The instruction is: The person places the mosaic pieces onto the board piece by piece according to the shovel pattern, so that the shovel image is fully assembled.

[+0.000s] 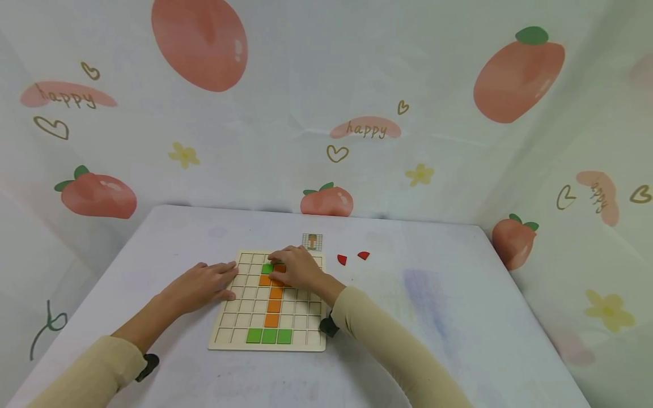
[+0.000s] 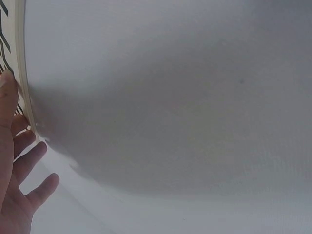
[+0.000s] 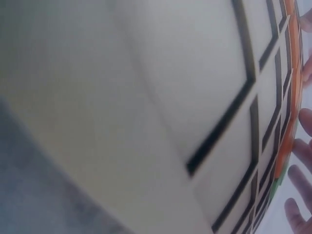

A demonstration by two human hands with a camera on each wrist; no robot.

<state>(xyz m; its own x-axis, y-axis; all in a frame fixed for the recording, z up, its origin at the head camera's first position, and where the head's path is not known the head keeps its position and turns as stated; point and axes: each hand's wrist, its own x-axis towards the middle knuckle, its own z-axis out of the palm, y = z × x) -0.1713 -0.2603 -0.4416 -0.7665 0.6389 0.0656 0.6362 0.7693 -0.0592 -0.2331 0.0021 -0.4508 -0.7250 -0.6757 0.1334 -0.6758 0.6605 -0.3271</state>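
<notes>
A cream square-grid board [image 1: 301, 320] lies on the table with a column of orange tiles [image 1: 274, 306] up its middle. Three green tiles [image 1: 268, 336] sit side by side in its bottom row. One more green tile [image 1: 267, 269] shows near the top, left of the right hand. My left hand [image 1: 206, 286] touches the board's left edge with extended fingers; the left wrist view shows the fingers [image 2: 31, 163] spread there. My right hand [image 1: 301, 271] reaches over the board's upper part, fingertips at the green and orange tiles, partly covering them. No piece is visible between its spread fingers.
Beyond the board's top edge lies a small pattern card [image 1: 306, 242]. Two red quarter-round pieces [image 1: 342, 259] rest on the white table [image 1: 408, 345] to the right. A printed cloth [image 1: 285, 153] hangs behind the table.
</notes>
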